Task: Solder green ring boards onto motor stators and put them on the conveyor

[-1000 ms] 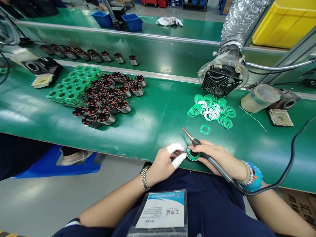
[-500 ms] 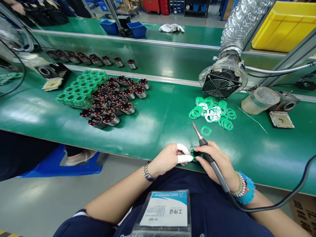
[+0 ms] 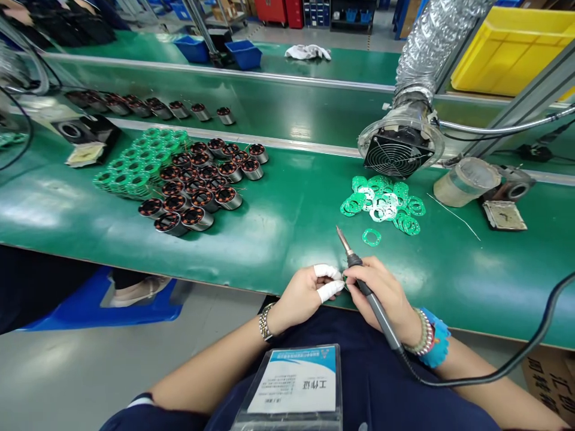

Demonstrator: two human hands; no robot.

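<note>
My left hand [image 3: 302,294], white tape around its thumb and a finger, pinches a small green ring-shaped circuit board [image 3: 345,278] just over the table's front edge. Most of that board is hidden behind my fingers, so I cannot tell whether it is joined to anything. My right hand [image 3: 385,293] is closed around a soldering iron [image 3: 372,302], whose bare tip points up and away to the left. Its thumb and fingertips also touch the board's right side. Just beyond my hands lies a single green ring board [image 3: 371,237], with a loose heap of such boards [image 3: 381,200] behind it.
Motor stators with copper windings [image 3: 197,185] stand grouped at left beside stacked green boards [image 3: 139,161]. A fume fan [image 3: 398,155] hangs over the back right, near a cloudy jar [image 3: 467,181] and a soldering sponge [image 3: 504,215]. The iron's cable [image 3: 507,371] loops at right.
The board between my hands has turned from nearly face-up to edge-on, and my fingers now cover more of it. My right hand and the iron have shifted slightly left.
</note>
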